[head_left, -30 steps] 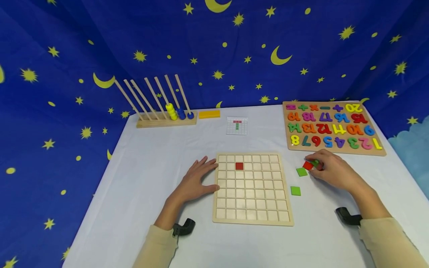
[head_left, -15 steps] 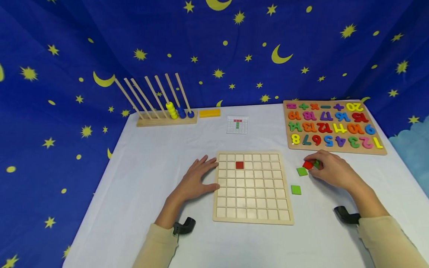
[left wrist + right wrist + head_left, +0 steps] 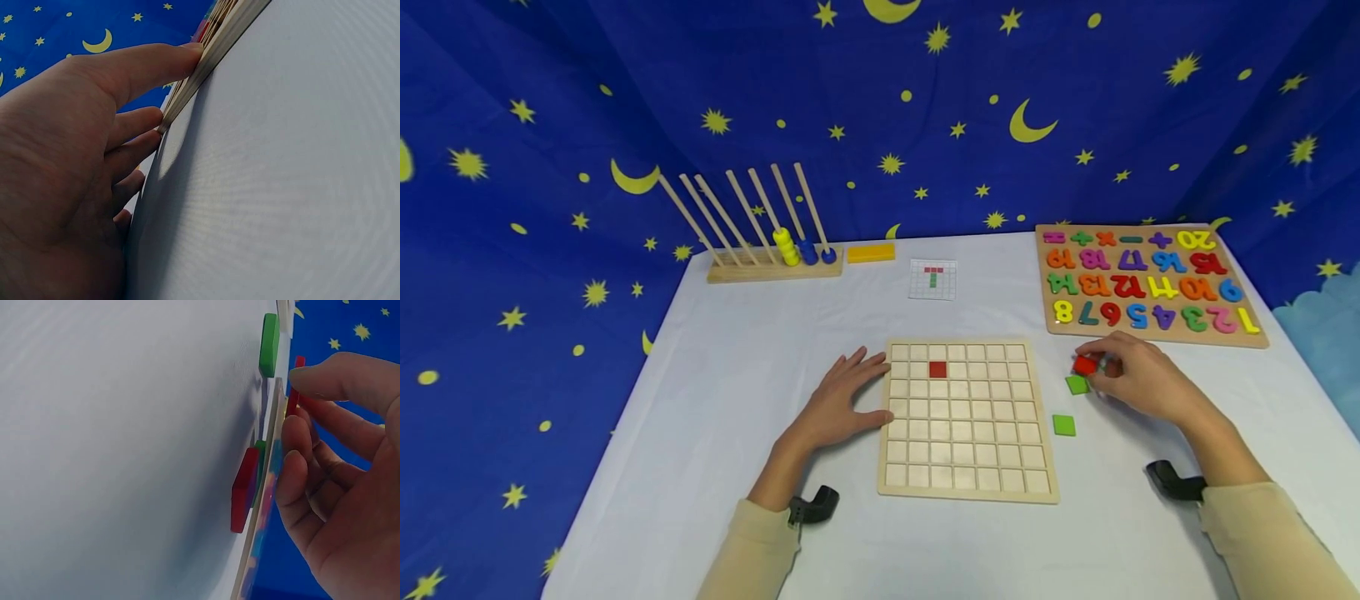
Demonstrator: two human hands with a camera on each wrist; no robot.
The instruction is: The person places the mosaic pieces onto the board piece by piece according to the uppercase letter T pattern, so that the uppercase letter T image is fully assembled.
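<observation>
My right hand (image 3: 1138,377) pinches a red square tile (image 3: 1085,365) between thumb and fingers, just above the table. In the right wrist view this red tile (image 3: 293,403) is held off the cloth, while another red tile (image 3: 245,490) and a green one (image 3: 259,475) lie below the hand. Two green tiles, a nearer one (image 3: 1064,425) and a farther one (image 3: 1077,385), show right of the wooden grid board (image 3: 884,450). One red tile (image 3: 937,369) sits in the board's second row. My left hand (image 3: 835,404) touches the board's left edge with spread fingers.
A pattern card (image 3: 932,279) with a red and green T lies behind the board. At the back left stand a peg abacus (image 3: 775,271) and a yellow block (image 3: 871,253). A number puzzle board (image 3: 1150,335) lies just beyond my right hand. Blue curtain hangs behind.
My right hand's fingers have shifted slightly, and the red tile has moved a little left and partly covers the farther green tile. My left hand stays at the board's edge.
</observation>
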